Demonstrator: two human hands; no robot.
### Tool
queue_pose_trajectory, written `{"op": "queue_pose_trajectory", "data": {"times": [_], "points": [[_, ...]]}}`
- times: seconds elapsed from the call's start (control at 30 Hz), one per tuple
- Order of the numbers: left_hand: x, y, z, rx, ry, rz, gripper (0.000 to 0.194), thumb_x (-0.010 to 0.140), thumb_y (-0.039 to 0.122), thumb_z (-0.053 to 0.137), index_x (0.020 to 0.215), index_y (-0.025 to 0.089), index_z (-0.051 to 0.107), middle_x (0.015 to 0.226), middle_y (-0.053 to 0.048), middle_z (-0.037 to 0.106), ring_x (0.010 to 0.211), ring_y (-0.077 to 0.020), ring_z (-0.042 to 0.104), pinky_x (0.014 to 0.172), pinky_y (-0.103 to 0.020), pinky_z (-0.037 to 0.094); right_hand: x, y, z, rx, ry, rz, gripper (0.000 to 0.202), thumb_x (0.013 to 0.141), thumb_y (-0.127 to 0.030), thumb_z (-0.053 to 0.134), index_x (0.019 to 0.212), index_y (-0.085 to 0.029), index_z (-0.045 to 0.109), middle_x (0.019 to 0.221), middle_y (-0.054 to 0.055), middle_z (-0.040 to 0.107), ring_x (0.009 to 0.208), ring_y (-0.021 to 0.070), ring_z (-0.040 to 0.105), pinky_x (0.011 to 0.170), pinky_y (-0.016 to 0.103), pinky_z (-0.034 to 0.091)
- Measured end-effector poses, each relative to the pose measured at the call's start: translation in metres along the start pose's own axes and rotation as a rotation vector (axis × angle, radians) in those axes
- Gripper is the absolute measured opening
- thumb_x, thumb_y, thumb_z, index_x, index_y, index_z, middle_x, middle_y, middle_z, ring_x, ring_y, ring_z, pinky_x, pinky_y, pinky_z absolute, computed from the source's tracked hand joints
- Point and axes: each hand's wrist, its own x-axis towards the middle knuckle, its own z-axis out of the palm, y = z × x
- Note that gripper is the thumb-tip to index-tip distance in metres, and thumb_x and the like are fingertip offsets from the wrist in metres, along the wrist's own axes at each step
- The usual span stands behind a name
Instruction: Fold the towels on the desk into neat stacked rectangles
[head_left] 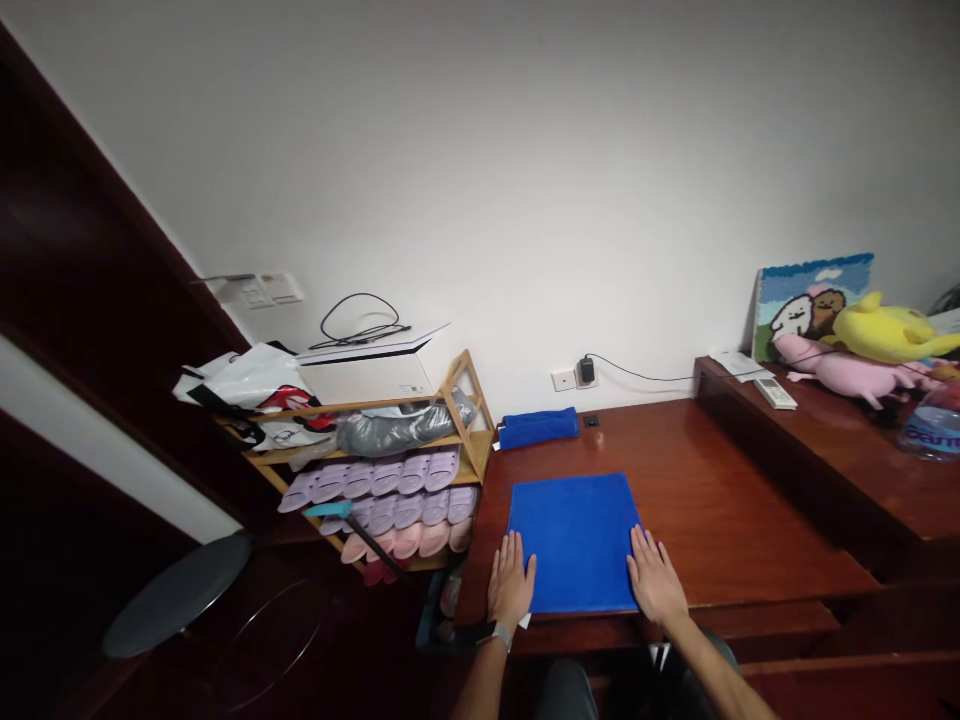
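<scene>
A blue cloth [574, 540] lies spread flat on the reddish-brown desk [720, 520], close to its front edge. My left hand [511, 583] rests flat with fingers outstretched over the cloth's left edge. On the opposite side, my right hand [654, 577] lies flat on the right edge, its fingers stretched out too. A small white tag [524, 621] sticks out at the near left corner. Farther back, by the wall, a folded blue cloth [538, 428] sits on the desk.
To the left stands a wooden shoe rack [472, 440] with several slippers and a white box [371, 372] on top. A round stool [180, 595] is at lower left. On the raised right section are plush toys [847, 370], a remote [775, 393] and a plastic bottle [930, 425].
</scene>
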Motion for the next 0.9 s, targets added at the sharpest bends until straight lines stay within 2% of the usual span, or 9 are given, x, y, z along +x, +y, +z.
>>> {"op": "queue_pose_trajectory", "data": {"times": [0.1,0.17,0.23,0.4,0.47,0.57,0.7,0.77,0.9], "points": [[0.003,-0.007,-0.006,0.016,-0.004,0.027,0.061,0.106,0.044,0.029,0.159,0.016,0.041,0.165,-0.011,0.039,0.154,-0.0263,0.035,0.127,-0.048,0.031,0.0,-0.001,0.0,-0.002,-0.008,0.002,0.069,0.104,-0.041,0.015,0.164,-0.008,0.024,0.171,0.005,0.021,0.16,0.0234,0.017,0.131,0.045,0.014],[0.007,0.002,-0.012,0.008,0.025,0.045,0.06,0.107,0.041,0.027,0.158,0.015,0.043,0.165,-0.011,0.039,0.154,-0.026,0.035,0.127,-0.049,0.031,0.001,-0.001,0.001,0.002,-0.004,0.001,0.069,0.104,-0.041,0.015,0.164,-0.009,0.023,0.171,0.005,0.021,0.16,0.0232,0.016,0.131,0.045,0.014],[0.013,0.029,-0.016,-0.033,0.041,0.115,0.06,0.108,0.04,0.025,0.158,0.014,0.042,0.166,-0.011,0.037,0.155,-0.0247,0.033,0.128,-0.047,0.03,0.001,-0.001,0.003,0.007,0.0,0.003,0.069,0.104,-0.042,0.015,0.164,-0.01,0.023,0.171,0.005,0.021,0.16,0.0228,0.016,0.131,0.045,0.013],[0.029,0.133,-0.013,-0.205,-0.014,0.396,0.062,0.109,0.046,0.019,0.163,0.019,0.031,0.169,-0.005,0.031,0.158,-0.0198,0.026,0.129,-0.043,0.027,0.002,0.002,0.007,0.019,-0.008,0.003,0.07,0.103,-0.044,0.016,0.164,-0.012,0.025,0.171,0.004,0.024,0.16,0.0221,0.016,0.131,0.045,0.013],[0.035,0.152,-0.008,-0.232,-0.057,0.397,0.063,0.109,0.047,0.02,0.164,0.02,0.029,0.17,-0.005,0.03,0.158,-0.0199,0.025,0.13,-0.043,0.027,0.002,0.002,0.008,0.011,-0.015,0.001,0.07,0.103,-0.045,0.015,0.165,-0.012,0.024,0.171,0.004,0.023,0.16,0.0218,0.016,0.131,0.044,0.013],[0.038,0.13,-0.005,-0.214,-0.087,0.297,0.065,0.107,0.051,0.024,0.164,0.02,0.03,0.169,-0.007,0.031,0.158,-0.0223,0.026,0.13,-0.046,0.026,0.002,0.003,0.009,0.0,-0.012,0.0,0.07,0.103,-0.044,0.015,0.165,-0.011,0.024,0.171,0.004,0.022,0.16,0.0221,0.016,0.131,0.044,0.013],[0.03,0.052,-0.007,-0.13,-0.034,0.111,0.065,0.106,0.05,0.029,0.163,0.019,0.033,0.168,-0.009,0.034,0.157,-0.0263,0.029,0.128,-0.051,0.028,0.002,0.005,0.011,-0.001,0.011,-0.003,0.07,0.103,-0.043,0.015,0.165,-0.012,0.025,0.171,0.004,0.024,0.16,0.0226,0.018,0.131,0.045,0.015],[0.025,0.025,-0.006,-0.096,-0.004,0.07,0.065,0.106,0.05,0.029,0.163,0.017,0.034,0.168,-0.01,0.034,0.156,-0.0264,0.029,0.128,-0.05,0.03,0.002,0.007,0.014,-0.015,0.002,-0.001,0.07,0.103,-0.043,0.015,0.165,-0.011,0.026,0.171,0.004,0.025,0.16,0.0229,0.018,0.131,0.045,0.015],[0.02,0.015,-0.003,-0.065,0.032,0.057,0.065,0.107,0.048,0.028,0.162,0.015,0.034,0.168,-0.01,0.034,0.157,-0.0253,0.028,0.128,-0.047,0.03,0.008,0.007,0.015,-0.03,-0.027,0.025,0.07,0.102,-0.044,0.014,0.165,-0.013,0.026,0.171,0.004,0.027,0.159,0.0237,0.019,0.13,0.046,0.016]]}}
